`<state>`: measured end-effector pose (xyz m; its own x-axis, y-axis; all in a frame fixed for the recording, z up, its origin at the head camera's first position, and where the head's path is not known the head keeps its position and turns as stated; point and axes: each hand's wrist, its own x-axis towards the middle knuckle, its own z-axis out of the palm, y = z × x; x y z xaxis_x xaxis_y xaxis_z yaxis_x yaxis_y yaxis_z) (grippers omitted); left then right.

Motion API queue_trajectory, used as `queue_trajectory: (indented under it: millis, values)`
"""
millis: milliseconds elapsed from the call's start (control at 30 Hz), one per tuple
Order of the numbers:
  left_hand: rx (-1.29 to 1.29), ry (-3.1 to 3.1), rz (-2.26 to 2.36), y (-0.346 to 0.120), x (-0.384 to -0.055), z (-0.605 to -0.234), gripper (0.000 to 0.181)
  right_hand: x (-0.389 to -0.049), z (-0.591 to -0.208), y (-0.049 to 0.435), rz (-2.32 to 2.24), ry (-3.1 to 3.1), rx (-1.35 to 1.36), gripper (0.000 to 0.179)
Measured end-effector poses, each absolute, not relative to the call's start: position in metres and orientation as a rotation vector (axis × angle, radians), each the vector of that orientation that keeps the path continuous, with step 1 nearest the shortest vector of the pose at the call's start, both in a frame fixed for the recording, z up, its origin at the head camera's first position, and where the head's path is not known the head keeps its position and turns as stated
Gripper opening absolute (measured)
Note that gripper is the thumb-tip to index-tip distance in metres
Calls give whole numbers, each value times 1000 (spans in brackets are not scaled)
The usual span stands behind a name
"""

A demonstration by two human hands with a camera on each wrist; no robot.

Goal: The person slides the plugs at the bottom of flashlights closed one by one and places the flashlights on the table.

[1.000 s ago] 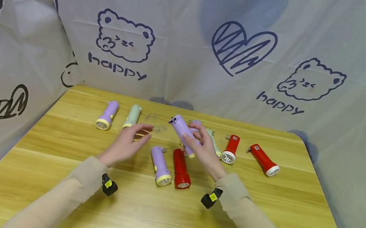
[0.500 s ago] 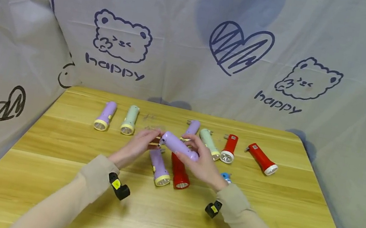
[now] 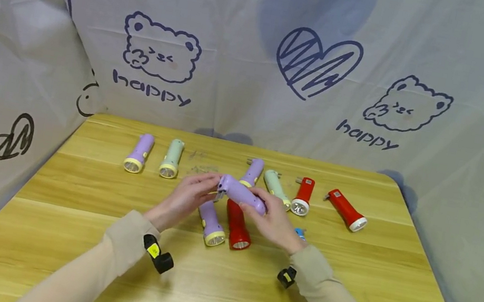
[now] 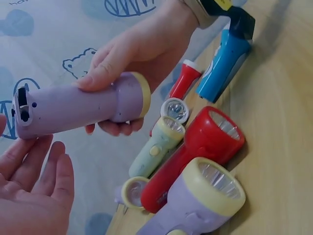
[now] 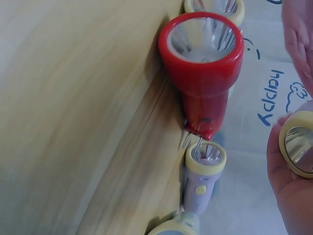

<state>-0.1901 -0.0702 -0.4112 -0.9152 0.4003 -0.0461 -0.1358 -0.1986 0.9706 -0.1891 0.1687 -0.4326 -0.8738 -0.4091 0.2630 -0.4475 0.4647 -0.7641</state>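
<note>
R hand (image 3: 274, 218) pinches lilac cylindrical plastic torch (image 3: 240, 192) nr lamp end; L hand (image 3: 187, 196), fingers loosely spread, touches tail underside, prob. steadying.

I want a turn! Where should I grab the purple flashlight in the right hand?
Probably the bare middle of the purple flashlight's barrel, from above: it looks straight and slim there, while the right hand grips near the wider yellow-rimmed head and the left hand is at the other end.
</note>
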Motion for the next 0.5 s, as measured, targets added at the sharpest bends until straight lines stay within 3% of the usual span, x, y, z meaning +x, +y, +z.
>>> queue_trajectory:
  millis: [500]
  values:
    - [289,1536,2233,-62,-187,-414,51,-190,-435,171,1213,-2632,832,35]
